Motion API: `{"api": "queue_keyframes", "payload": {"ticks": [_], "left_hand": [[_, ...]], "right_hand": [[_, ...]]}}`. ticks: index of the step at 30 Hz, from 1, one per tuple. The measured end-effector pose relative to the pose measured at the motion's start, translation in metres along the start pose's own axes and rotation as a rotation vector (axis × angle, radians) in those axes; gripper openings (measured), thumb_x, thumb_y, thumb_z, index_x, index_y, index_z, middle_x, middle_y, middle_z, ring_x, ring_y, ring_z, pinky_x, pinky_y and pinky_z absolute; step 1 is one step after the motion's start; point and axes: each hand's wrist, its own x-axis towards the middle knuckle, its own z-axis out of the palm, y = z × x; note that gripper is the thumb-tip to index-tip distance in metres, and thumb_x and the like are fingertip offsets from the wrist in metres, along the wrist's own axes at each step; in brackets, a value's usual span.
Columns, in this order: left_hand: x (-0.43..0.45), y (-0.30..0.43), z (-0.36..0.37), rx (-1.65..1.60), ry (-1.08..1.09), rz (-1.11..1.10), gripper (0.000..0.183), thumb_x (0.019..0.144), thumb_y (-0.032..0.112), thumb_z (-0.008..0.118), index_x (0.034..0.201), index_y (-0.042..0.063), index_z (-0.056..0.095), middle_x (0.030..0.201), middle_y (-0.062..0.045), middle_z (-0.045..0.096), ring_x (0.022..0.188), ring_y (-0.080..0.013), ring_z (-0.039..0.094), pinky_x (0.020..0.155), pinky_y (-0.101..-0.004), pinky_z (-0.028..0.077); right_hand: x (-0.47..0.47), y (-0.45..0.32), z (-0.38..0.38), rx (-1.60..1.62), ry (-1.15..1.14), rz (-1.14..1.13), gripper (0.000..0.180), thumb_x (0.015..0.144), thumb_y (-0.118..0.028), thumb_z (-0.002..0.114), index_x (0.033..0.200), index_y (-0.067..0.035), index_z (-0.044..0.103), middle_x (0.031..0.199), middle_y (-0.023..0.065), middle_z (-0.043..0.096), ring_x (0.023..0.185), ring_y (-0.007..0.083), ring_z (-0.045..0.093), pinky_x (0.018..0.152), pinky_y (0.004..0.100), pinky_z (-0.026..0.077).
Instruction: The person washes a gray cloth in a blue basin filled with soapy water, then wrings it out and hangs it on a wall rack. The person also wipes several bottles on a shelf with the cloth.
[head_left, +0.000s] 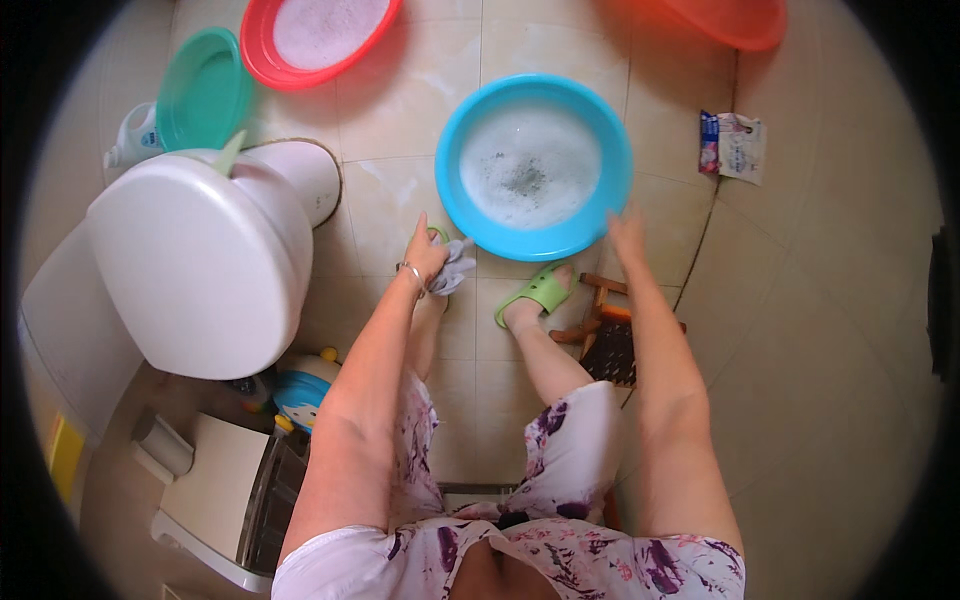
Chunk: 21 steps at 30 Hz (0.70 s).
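Note:
On the tiled floor before me sits a light blue plastic basin (534, 244) with foamy water and a dark grey patch in the foam. My left hand (427, 251), a bracelet at its wrist, holds a crumpled grey cloth (452, 268) just left of the basin's near rim. At the basin's lower right rim is my right hand (625, 229), blurred; whether it touches the rim is unclear, and nothing shows in it. Green slippers (541, 291) are on my feet below the basin.
A white toilet (202, 262) stands at left, beside a green basin (202, 90) and a detergent bottle (139, 135). A red basin (315, 79) holds foam. An orange-red basin (750, 30) is upper right, above a packet (739, 146). A small wooden chair (611, 345) stands by my right arm.

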Motion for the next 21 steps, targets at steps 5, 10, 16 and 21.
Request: {"api": "queue_keyframes", "payload": {"ticks": [5, 10, 16, 21], "left_hand": [[0.047, -0.001, 0.012, -0.368, -0.09, -0.081, 0.083, 0.07, -0.005, 0.05, 0.139, 0.007, 0.006, 0.115, -0.021, 0.05, 0.094, -0.0267, 0.056, 0.08, -0.0302, 0.047], [0.053, 0.009, 0.026, -0.361, -0.031, -0.025, 0.048, 0.072, -0.006, 0.047, 0.117, 0.004, 0.035, 0.092, -0.015, 0.056, 0.074, -0.0215, 0.059, 0.063, -0.0305, 0.051], [0.004, 0.029, 0.026, -0.424, 0.063, -0.006, 0.039, 0.071, -0.004, 0.048, 0.108, 0.004, 0.042, 0.089, -0.013, 0.055, 0.074, -0.0193, 0.057, 0.064, -0.0283, 0.048], [-0.084, 0.038, 0.023, -0.426, 0.047, 0.095, 0.039, 0.07, -0.005, 0.046, 0.108, 0.002, 0.041, 0.095, -0.012, 0.053, 0.084, -0.0182, 0.055, 0.07, -0.0275, 0.047]], "right_hand": [[0.075, -0.018, 0.016, 0.303, -0.034, 0.147, 0.046, 0.078, -0.025, 0.065, 0.109, 0.005, 0.051, 0.1, 0.0172, 0.057, 0.089, 0.0262, 0.055, 0.078, 0.0365, 0.044], [0.095, -0.011, 0.028, 0.956, 0.079, 0.457, 0.033, 0.076, -0.021, 0.068, 0.096, 0.003, 0.057, 0.088, 0.0082, 0.06, 0.077, 0.0163, 0.056, 0.068, 0.029, 0.045], [0.076, -0.036, -0.005, 0.966, 0.053, 0.48, 0.031, 0.078, -0.019, 0.067, 0.099, 0.002, 0.057, 0.088, 0.0081, 0.06, 0.076, 0.0154, 0.055, 0.067, 0.0287, 0.045], [0.031, -0.11, -0.11, 0.735, 0.072, 0.344, 0.029, 0.079, -0.02, 0.065, 0.096, 0.001, 0.058, 0.084, 0.0067, 0.06, 0.073, 0.0143, 0.054, 0.065, 0.0276, 0.044]]}}
